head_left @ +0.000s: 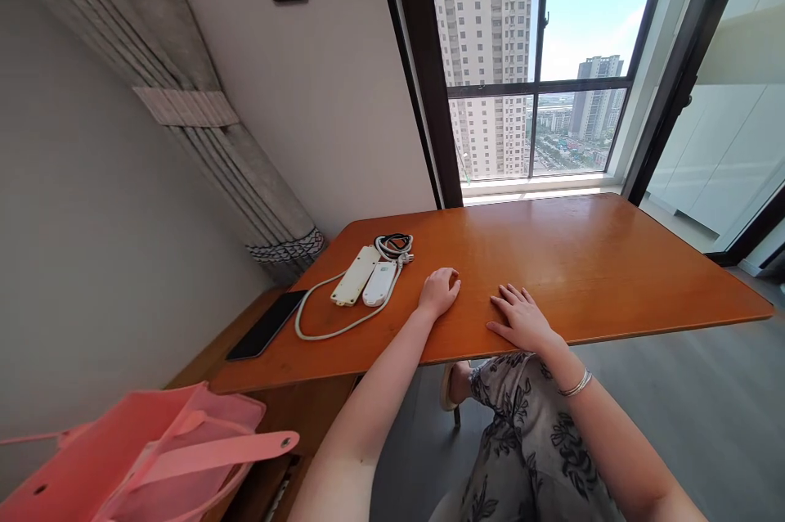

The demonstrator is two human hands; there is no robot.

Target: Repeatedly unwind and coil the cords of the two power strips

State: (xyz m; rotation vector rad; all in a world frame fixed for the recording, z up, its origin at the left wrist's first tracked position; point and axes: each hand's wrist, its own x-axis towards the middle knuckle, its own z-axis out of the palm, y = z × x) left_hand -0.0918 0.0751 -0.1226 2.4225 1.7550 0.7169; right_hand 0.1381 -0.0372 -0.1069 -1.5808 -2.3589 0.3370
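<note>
My left hand (439, 291) rests on the orange-brown tabletop (527, 248), its fingers curled in with nothing seen in them. To its right, my right hand (520, 317) lies palm down near the front edge, fingers spread, holding nothing. A cream power strip (356, 276) lies left of my left hand. Beside it sits a smaller white oblong device (379, 283), its kind unclear. A whitish cord (319, 335) loops around the front of both. Behind them is a coiled bundle of black and white cable (396, 245) with a plug. Neither hand touches these things.
A flat black slab (266, 326), like a tablet, lies at the table's left edge. A pink bag (165, 456) stands at lower left, its strap reaching toward the table. Behind are a grey curtain (208, 146) and a window (533, 88). My legs are under the front edge.
</note>
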